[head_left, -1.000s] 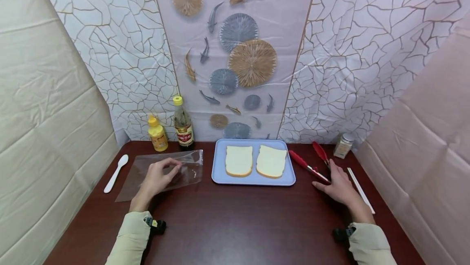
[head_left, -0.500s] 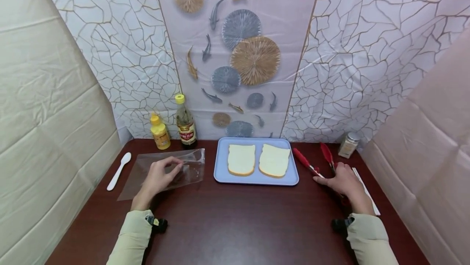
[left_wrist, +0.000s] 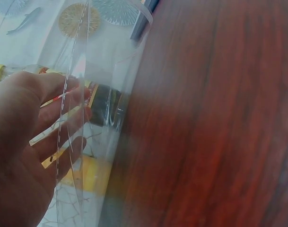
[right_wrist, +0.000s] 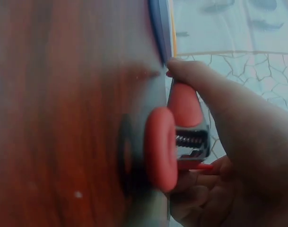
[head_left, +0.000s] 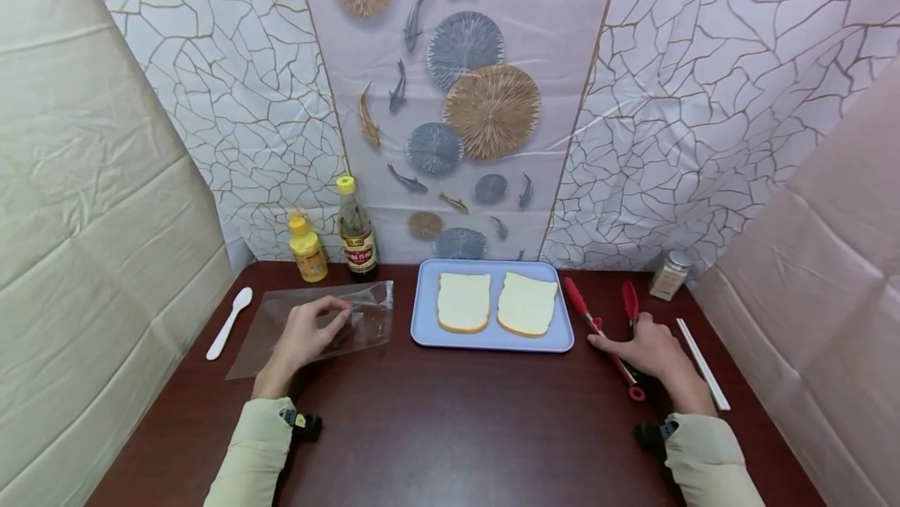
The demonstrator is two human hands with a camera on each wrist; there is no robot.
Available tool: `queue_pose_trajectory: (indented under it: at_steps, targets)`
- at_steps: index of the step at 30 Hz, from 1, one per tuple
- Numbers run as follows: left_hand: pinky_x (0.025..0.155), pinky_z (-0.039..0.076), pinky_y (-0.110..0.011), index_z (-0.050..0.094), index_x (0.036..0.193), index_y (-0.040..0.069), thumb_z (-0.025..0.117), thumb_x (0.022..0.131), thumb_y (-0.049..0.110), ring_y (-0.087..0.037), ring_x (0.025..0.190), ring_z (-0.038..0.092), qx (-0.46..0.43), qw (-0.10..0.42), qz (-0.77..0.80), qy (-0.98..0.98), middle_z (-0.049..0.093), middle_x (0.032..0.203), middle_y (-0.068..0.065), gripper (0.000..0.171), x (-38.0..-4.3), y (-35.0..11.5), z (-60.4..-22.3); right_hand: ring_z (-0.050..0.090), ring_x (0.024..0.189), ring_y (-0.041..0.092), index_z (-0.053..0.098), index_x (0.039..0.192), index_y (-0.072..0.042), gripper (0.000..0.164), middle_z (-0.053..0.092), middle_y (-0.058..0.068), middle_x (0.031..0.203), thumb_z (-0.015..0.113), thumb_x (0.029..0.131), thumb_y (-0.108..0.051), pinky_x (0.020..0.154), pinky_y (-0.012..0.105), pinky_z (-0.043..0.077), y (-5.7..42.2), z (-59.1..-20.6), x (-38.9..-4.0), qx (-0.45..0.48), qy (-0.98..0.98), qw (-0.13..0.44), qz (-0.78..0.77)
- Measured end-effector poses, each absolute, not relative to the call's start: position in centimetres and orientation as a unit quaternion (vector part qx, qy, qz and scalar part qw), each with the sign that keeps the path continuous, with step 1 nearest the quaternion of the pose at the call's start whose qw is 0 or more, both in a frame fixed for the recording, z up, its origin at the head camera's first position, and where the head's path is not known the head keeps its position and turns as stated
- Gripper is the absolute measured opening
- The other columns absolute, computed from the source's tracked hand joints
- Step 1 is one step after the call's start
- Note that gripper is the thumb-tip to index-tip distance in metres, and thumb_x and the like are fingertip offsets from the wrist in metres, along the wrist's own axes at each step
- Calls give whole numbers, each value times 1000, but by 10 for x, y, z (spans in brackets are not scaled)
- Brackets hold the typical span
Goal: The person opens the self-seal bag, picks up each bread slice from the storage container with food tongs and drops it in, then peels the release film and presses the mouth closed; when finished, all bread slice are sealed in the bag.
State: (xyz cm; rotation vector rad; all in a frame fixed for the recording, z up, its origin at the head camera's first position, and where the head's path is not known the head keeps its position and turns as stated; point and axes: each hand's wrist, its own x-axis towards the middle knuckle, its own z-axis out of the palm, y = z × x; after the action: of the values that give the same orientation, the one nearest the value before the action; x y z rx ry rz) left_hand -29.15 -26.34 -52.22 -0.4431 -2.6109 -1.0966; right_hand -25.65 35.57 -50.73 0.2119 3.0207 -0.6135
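My left hand (head_left: 302,343) pinches a clear plastic bag (head_left: 270,327) between thumb and index finger, near its zip end. In the left wrist view the see-through bag (left_wrist: 94,61) hangs beside the fingers, and its other end is out of sight. At the right, my right hand (head_left: 654,351) grips red-and-metal tongs (head_left: 598,325), thumb on one arm and fingers at the other. Their red tips spread apart toward the back. In the right wrist view the tongs' red ring (right_wrist: 160,149) and spring end face the camera, inside the right hand (right_wrist: 248,118).
Two bread slices (head_left: 464,302) lie on a blue tray (head_left: 492,344) at the back middle. A white spoon (head_left: 230,323), yellow squeeze bottle (head_left: 307,251) and dark sauce bottle (head_left: 358,237) are on the left. A spice jar (head_left: 670,276) and white chopsticks (head_left: 703,364) are on the right.
My right hand has closed round the tongs, and they have turned so their ring end shows below the hand. The left hand keeps its pinch on the bag. The head view shifted slightly.
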Motion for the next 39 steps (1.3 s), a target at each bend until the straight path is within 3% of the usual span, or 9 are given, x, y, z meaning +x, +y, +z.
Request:
queue_pose_trajectory:
  at_steps: [8, 17, 25, 34, 39]
  targets:
    - [100, 60, -61, 81, 113, 17, 74, 105, 18, -32, 116, 77, -156, 140, -375, -903, 83, 115, -4, 11, -293, -262, -519, 68, 84, 39, 48, 127, 15, 112, 66, 34, 99, 75, 81, -84, 68, 49, 57, 335, -501, -240, 67, 972, 6, -226]
    - [102, 60, -60, 80, 114, 15, 73, 105, 18, -34, 118, 76, -158, 143, -367, -906, 82, 116, -6, 11, -298, -262, -513, 65, 78, 26, 50, 127, 10, 102, 63, 16, 87, 80, 83, -77, 67, 40, 54, 284, -490, -230, 34, 964, 12, -265]
    - [103, 58, -63, 80, 115, 14, 73, 105, 17, -36, 119, 75, -152, 139, -363, -909, 82, 116, -8, 12, -296, -263, -514, 68, 87, 24, 53, 137, 9, 107, 71, 24, 115, 81, 81, -77, 72, 38, 59, 239, -495, -226, 14, 965, 8, -260]
    - [103, 59, -61, 80, 114, 14, 73, 106, 20, -34, 119, 75, -154, 133, -365, -908, 82, 114, -7, 12, -295, -259, -509, 62, 73, 25, 58, 124, 9, 99, 63, 17, 89, 82, 80, -77, 61, 36, 49, 215, -484, -216, 46, 971, 19, -235]
    - [104, 58, -63, 80, 114, 15, 73, 105, 19, -35, 119, 75, -157, 126, -364, -909, 82, 116, -7, 12, -290, -259, -515, 66, 79, 28, 56, 128, 13, 105, 67, 22, 99, 83, 79, -77, 66, 43, 56, 216, -483, -206, 41, 974, 35, -218]
